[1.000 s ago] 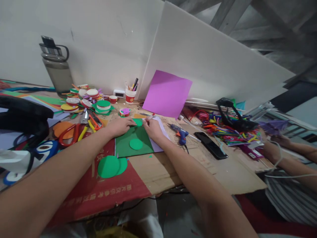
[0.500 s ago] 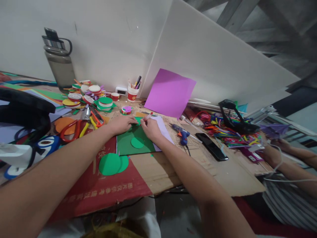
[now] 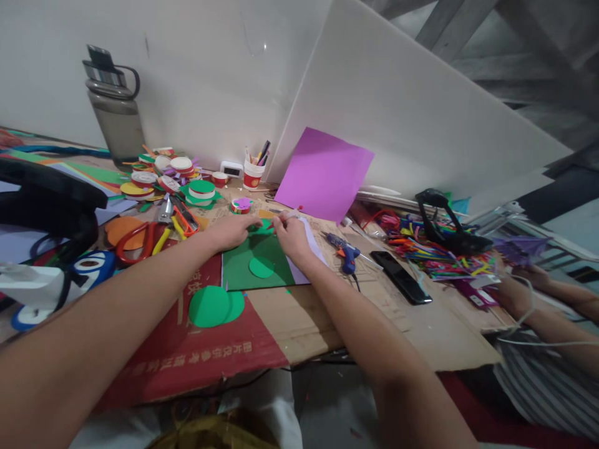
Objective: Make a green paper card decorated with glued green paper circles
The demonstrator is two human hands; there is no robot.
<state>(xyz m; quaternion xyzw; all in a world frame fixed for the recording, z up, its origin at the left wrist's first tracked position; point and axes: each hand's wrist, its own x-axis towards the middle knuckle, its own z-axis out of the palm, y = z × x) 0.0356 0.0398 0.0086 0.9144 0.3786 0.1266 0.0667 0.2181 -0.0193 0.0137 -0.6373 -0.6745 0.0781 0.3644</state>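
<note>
A dark green sheet (image 3: 238, 268) lies on the cardboard, with a light green paper circle (image 3: 262, 267) on its lower part. My left hand (image 3: 233, 232) rests at the sheet's upper left, fingers stretched out over a light green paper piece (image 3: 262, 227). My right hand (image 3: 291, 234) is closed in a pinch around a slim pen (image 3: 299, 208) with a red end, beside that piece. Its tip is too small to make out. Two overlapping green paper circles (image 3: 210, 307) lie nearer me. Under my right hand, a lilac sheet (image 3: 314, 246) sticks out.
Red-handled scissors (image 3: 133, 243), pliers (image 3: 163, 218) and decorated paper discs (image 3: 182, 164) crowd the left. A glue gun (image 3: 347, 257), phone (image 3: 401, 277) and colourful pipe cleaners (image 3: 421, 246) are to the right. A cup of pens (image 3: 253, 176) stands behind; another person's arms (image 3: 528, 302) reach in at far right.
My right hand has shifted slightly right and up, and the pen's red end now shows above it. My left hand stays by the green piece. The view has moved a little.
</note>
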